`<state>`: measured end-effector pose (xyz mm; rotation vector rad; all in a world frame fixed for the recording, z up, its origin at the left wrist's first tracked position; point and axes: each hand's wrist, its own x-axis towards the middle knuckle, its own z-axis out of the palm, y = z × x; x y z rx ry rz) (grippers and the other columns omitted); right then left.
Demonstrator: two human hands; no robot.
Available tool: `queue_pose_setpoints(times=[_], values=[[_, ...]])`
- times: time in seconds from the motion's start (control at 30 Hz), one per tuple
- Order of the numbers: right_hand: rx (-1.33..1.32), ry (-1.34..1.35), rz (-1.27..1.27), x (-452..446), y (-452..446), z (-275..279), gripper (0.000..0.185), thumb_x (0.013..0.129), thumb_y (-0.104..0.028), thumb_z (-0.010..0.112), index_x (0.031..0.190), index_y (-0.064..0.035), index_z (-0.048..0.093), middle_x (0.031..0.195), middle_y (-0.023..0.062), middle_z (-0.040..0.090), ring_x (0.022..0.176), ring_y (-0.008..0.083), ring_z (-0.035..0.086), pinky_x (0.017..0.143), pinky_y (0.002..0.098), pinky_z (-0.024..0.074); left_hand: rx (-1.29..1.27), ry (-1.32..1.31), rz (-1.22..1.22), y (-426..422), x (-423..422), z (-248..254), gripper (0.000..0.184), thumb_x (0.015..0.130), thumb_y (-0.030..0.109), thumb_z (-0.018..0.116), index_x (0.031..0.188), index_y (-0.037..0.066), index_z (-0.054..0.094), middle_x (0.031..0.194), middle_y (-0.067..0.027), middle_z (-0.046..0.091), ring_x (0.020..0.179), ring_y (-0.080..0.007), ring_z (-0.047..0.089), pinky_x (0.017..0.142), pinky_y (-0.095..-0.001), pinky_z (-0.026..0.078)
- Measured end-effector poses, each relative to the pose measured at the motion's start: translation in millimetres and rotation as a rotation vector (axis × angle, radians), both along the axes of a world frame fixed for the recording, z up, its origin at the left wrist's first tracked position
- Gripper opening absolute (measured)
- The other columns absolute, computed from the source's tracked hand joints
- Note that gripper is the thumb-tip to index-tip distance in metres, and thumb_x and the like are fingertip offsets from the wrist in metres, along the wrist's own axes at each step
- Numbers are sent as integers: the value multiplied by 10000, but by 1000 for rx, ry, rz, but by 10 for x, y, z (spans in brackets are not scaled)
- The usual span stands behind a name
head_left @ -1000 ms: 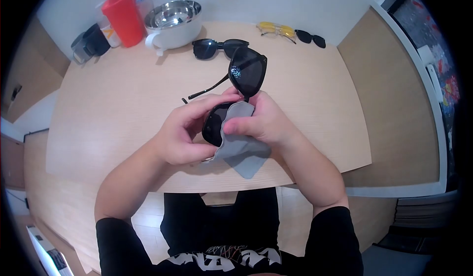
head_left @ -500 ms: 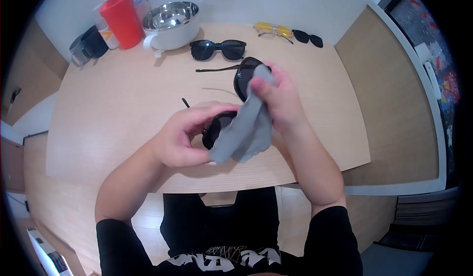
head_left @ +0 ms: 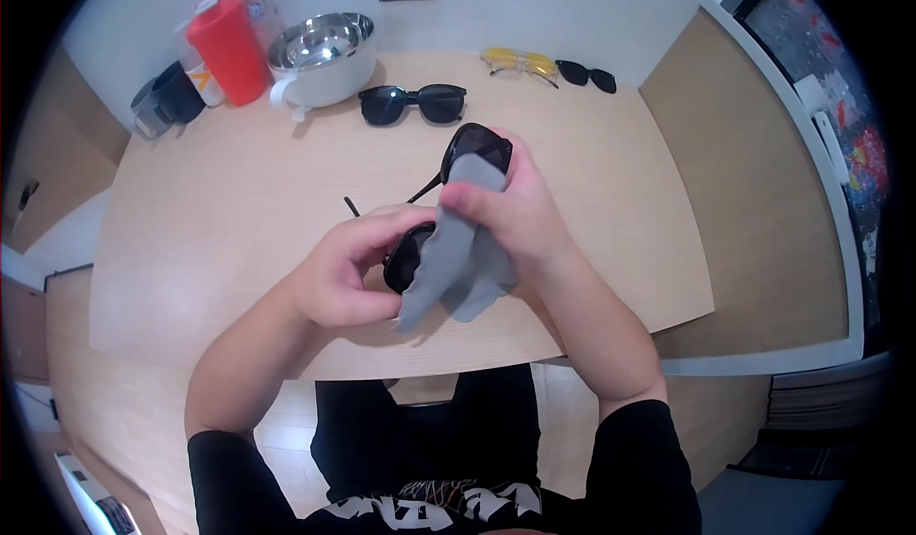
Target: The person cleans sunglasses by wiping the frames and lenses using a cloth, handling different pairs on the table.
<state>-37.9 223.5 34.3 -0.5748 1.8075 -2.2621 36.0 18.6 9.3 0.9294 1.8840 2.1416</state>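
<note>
Held above the front of the table is a pair of black sunglasses [head_left: 408, 260], tilted, with one lens low on the left and the other higher on the right. My left hand [head_left: 353, 266] grips the lower-left lens between thumb and fingers. A grey wiping cloth [head_left: 468, 258] hangs across the middle of the frame. My right hand [head_left: 515, 206] pinches this cloth against the upper lens, thumb in front and fingers behind. The cloth hides the bridge and part of both lenses. The temple arms point away toward the back.
Farther back lie another pair of dark sunglasses [head_left: 412, 104], yellow-lensed glasses [head_left: 518, 61] and small dark lenses [head_left: 586, 76]. At the back left stand a steel-lined white bowl [head_left: 324, 62], a red bottle [head_left: 229, 50] and dark mugs [head_left: 178, 93]. A wooden side panel [head_left: 754, 191] borders the right.
My right hand has shifted left and slightly down with the cloth, now lower on the upper lens. The sunglasses have turned a little, and the view has shifted slightly.
</note>
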Motion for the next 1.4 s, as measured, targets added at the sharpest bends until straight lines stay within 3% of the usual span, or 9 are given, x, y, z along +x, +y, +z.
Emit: queue_pose_setpoints(times=[0.13, 0.33, 0.43, 0.63, 0.73, 0.83, 0.93, 1.13, 1.4], values=[[1, -148, -104, 32, 39, 167, 852, 713, -215, 880, 1312, -4, 312, 1060, 119, 612, 964, 179, 621, 837, 314, 524, -12, -2, -7, 9, -14, 16, 697, 697, 18, 716, 1356, -31, 492, 1241, -110, 550, 1137, -194, 554, 990, -330, 424], [-68, -134, -81, -12, 32, 91, 740, 783, -155, 819, 1330, -24, 339, 1022, 79, 585, 891, 160, 604, 808, 303, 519, -125, 109, -26, 8, -19, 31, 670, 725, 34, 715, 1352, -34, 492, 1235, -108, 556, 1087, -183, 569, 931, -313, 450], [45, 1, -1, 41, -10, -1, 919, 692, -229, 891, 1328, 12, 273, 1081, 126, 582, 959, 188, 608, 830, 313, 524, 27, 38, -17, 21, -29, -72, 669, 727, 46, 743, 1345, -30, 500, 1242, -115, 557, 1077, -180, 573, 916, -306, 456], [-65, -143, -204, -70, 70, 138, 927, 680, -269, 901, 1314, 7, 283, 1118, 137, 555, 1007, 191, 583, 852, 322, 518, -117, 90, -6, 39, -24, -54, 670, 717, 57, 749, 1341, -12, 512, 1232, -112, 570, 1063, -175, 576, 887, -305, 461], [-63, -175, -101, -12, 26, 123, 933, 680, -293, 900, 1312, 10, 284, 1130, 139, 541, 997, 183, 579, 850, 316, 517, -130, 134, -22, 17, -53, -35, 664, 716, 65, 753, 1333, -12, 518, 1215, -108, 577, 1060, -175, 578, 878, -306, 462], [71, -48, -118, 85, -35, 39, 673, 817, -182, 798, 1297, -37, 349, 1012, 70, 595, 893, 136, 603, 790, 277, 519, -159, 65, -24, -13, -70, -32, 651, 709, 64, 752, 1315, -14, 530, 1199, -106, 580, 1050, -177, 579, 874, -306, 461], [30, -70, -137, -6, -22, -42, 869, 729, -286, 872, 1299, 18, 291, 1075, 121, 573, 936, 164, 599, 821, 301, 522, -76, 66, 3, 56, -57, -19, 634, 709, 63, 742, 1304, -15, 536, 1180, -99, 581, 1044, -178, 577, 877, -307, 459], [-190, -204, -196, -104, 32, 92, 791, 739, -261, 867, 1245, 9, 322, 1063, 120, 577, 943, 156, 596, 825, 293, 521, -199, 245, -87, -31, -105, -27, 648, 733, 71, 747, 1327, -31, 508, 1193, -104, 572, 1098, -190, 561, 936, -317, 444], [-124, -76, -71, 32, -118, -99, 712, 758, -225, 857, 1212, -3, 355, 1016, 109, 606, 897, 149, 617, 793, 281, 531, 25, -32, 17, -21, -46, -48, 734, 724, 38, 761, 1387, -31, 455, 1300, -122, 531, 1200, -201, 530, 1045, -335, 391]])
